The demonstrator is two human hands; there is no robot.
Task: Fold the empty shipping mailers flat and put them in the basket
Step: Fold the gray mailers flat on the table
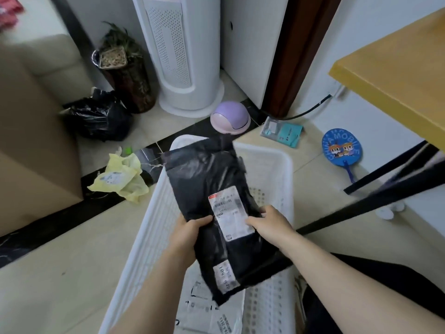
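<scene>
A flat black mailer (204, 179) with white shipping labels hangs over the white plastic basket (272, 160) on the floor. My left hand (190, 233) grips its left edge, thumb on top. At the right edge, my right hand (269, 224) pinches the mailer beside the larger label. A white printed mailer (207, 309) lies flat on the basket's bottom, partly under the black one. On the floor left of the basket lies a crumpled yellow mailer (122, 177). A grey and teal mailer (281, 131) lies beyond the basket, to its right.
A black plastic bag (98, 116) sits by a plant pot (125, 75) at the back left. A white tower appliance (178, 56) and a purple domed bin (230, 116) stand behind the basket. A yellow table (397, 68) overhangs the right; a blue fan (342, 148) lies beneath it.
</scene>
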